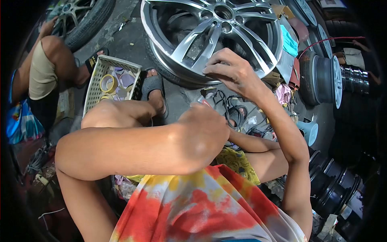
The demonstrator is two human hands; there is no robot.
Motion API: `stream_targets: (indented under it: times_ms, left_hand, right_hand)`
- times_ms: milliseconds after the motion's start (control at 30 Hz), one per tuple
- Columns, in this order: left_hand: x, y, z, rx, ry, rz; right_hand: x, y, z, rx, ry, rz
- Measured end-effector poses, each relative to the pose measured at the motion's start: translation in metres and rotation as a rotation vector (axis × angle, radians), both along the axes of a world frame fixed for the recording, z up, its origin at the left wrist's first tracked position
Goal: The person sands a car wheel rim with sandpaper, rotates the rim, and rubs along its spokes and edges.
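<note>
A silver multi-spoke alloy wheel rim [213,36] lies face up in front of me, on top of a tire [161,66]. My right hand [234,74] reaches over the rim's near edge. Its fingers are bent and pressed together at the outer end of a spoke; whatever is between the fingertips is hidden. Closer to my body, my left hand [207,125] is closed, with its back towards me. A small red and whitish object [204,101] pokes out at its top; its kind does not show. This hand is apart from the rim.
Left stands a perforated plastic basket [92,86] with tape rolls [108,83] and purple pieces. Another person's knee [54,52] and a tired wheel [78,20] are at upper left. Cables [225,103] tangle below the rim. Right are another wheel [318,78] and a light-blue bucket [308,131].
</note>
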State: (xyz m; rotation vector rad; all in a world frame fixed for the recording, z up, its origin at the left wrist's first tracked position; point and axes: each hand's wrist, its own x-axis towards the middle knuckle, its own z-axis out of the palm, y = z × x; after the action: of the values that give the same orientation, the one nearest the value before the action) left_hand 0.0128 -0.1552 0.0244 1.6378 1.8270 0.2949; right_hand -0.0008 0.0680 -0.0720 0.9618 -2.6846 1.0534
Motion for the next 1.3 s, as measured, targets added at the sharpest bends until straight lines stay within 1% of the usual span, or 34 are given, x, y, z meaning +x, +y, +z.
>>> stream_targets:
  times_ms: [33, 67, 167, 267, 300, 333, 367, 400, 467, 533, 600, 633, 667, 700, 767, 833, 900, 967, 1000, 1067, 1133, 1200, 1267, 1300]
  left_hand:
    - [-0.003, 0.002, 0.002, -0.035, -0.01, -0.009]
    - [-0.004, 0.003, 0.004, -0.069, -0.021, -0.02]
    - [-0.005, 0.0, 0.002, -0.039, -0.035, -0.038]
    - [-0.004, 0.003, 0.004, -0.093, 0.002, -0.071]
    - [-0.002, 0.004, 0.003, -0.092, -0.004, -0.083]
    - [-0.002, 0.005, 0.001, -0.086, -0.016, -0.067]
    - [-0.003, 0.005, 0.001, -0.08, -0.023, -0.041]
    - [-0.003, 0.003, 0.001, -0.081, -0.02, -0.038]
    - [-0.005, 0.0, 0.0, -0.014, 0.031, -0.101]
    - [-0.003, 0.001, 0.001, -0.041, 0.001, -0.079]
    - [-0.005, 0.005, 0.001, -0.059, -0.008, -0.078]
    - [-0.006, 0.006, -0.001, -0.059, -0.045, -0.078]
    - [-0.007, 0.006, -0.001, -0.058, -0.076, -0.068]
    - [-0.007, 0.006, 0.0, -0.057, -0.071, -0.065]
    - [-0.006, 0.007, 0.003, -0.078, 0.015, -0.117]
    - [-0.004, 0.008, 0.006, -0.118, 0.006, -0.125]
    - [-0.004, 0.009, 0.005, -0.153, 0.019, -0.143]
    - [-0.004, 0.003, -0.004, -0.069, -0.043, -0.074]
    - [-0.003, 0.001, -0.004, -0.069, -0.043, -0.073]
    - [-0.002, 0.0, -0.004, -0.052, 0.023, -0.094]
    - [-0.001, -0.001, -0.006, -0.025, -0.019, -0.074]
    - [-0.001, -0.008, -0.009, -0.002, -0.053, -0.036]
    - [0.0, -0.016, -0.017, 0.221, 0.041, -0.044]
    - [-0.002, -0.018, -0.015, 0.228, 0.04, -0.047]
  right_hand:
    - [-0.002, 0.002, -0.001, -0.056, -0.051, -0.027]
    - [-0.001, 0.006, -0.005, -0.054, -0.054, -0.029]
    - [0.001, 0.009, -0.011, -0.019, -0.071, -0.088]
    - [0.009, -0.009, 0.008, -0.016, -0.018, -0.012]
    - [0.009, -0.004, 0.007, -0.015, -0.09, -0.045]
    - [0.005, 0.003, 0.002, -0.022, -0.106, -0.08]
    - [0.0, 0.015, -0.012, -0.051, -0.185, -0.12]
    - [-0.003, 0.015, -0.013, -0.084, -0.269, -0.16]
    - [0.004, 0.008, -0.014, -0.138, -0.251, -0.152]
    - [0.012, -0.005, -0.004, -0.198, -0.255, -0.161]
    - [0.012, -0.009, 0.011, -0.05, -0.101, -0.046]
    - [0.008, -0.002, 0.005, -0.017, -0.064, -0.059]
    - [0.002, 0.01, -0.007, 0.008, -0.058, -0.075]
    - [0.002, 0.01, -0.005, 0.04, -0.053, -0.093]
    - [0.004, 0.002, -0.004, 0.068, -0.051, -0.099]
    - [0.019, -0.022, 0.015, 0.144, 0.03, -0.004]
    - [0.015, -0.012, 0.011, 0.122, 0.036, -0.064]
    - [0.006, 0.002, -0.001, 0.116, 0.021, -0.14]
    - [0.008, -0.002, 0.002, 0.115, 0.022, -0.138]
    - [0.017, -0.017, 0.012, 0.105, 0.078, -0.023]
    - [0.018, -0.021, 0.013, 0.152, 0.07, -0.017]
    - [0.006, -0.006, 0.007, 0.155, 0.075, -0.155]
    - [0.008, -0.001, 0.006, 0.211, 0.036, -0.168]
    - [0.014, -0.012, 0.011, 0.195, 0.057, -0.104]
